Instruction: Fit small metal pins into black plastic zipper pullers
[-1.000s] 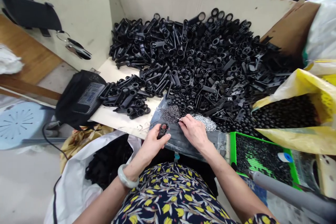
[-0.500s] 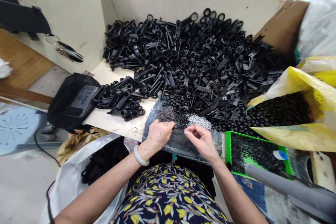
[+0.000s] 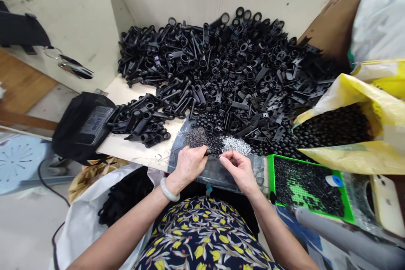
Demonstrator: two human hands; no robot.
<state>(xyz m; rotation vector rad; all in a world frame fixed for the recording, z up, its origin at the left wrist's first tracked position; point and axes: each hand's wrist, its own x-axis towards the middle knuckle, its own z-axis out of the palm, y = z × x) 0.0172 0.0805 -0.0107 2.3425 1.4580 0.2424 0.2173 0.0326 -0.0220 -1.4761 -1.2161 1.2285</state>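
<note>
My left hand (image 3: 190, 163) is closed, with a small black plastic part (image 3: 209, 152) poking out at its thumb and forefinger. Just to the right, my right hand (image 3: 239, 171) is pinched; what sits between its fingertips is too small to make out. Both hands are over the grey work mat (image 3: 218, 173) at the table's front edge. Right beyond them lie a heap of shiny silver pins (image 3: 237, 145) and a heap of small brownish pieces (image 3: 195, 137). Tiny black parts fill the gap between these heaps.
A big pile of black ring-ended plastic pieces (image 3: 190, 50) spreads across the walled table. At right are a yellow bag (image 3: 348, 156) of black beads, a green tray (image 3: 271, 177) and a phone (image 3: 386, 202). A black pouch (image 3: 84, 128) lies left, above a white sack (image 3: 76, 223).
The view has shifted slightly, so the table's contents appear a little further left. More of the black part shows at my left fingertips. Both hands stay close together over the mat.
</note>
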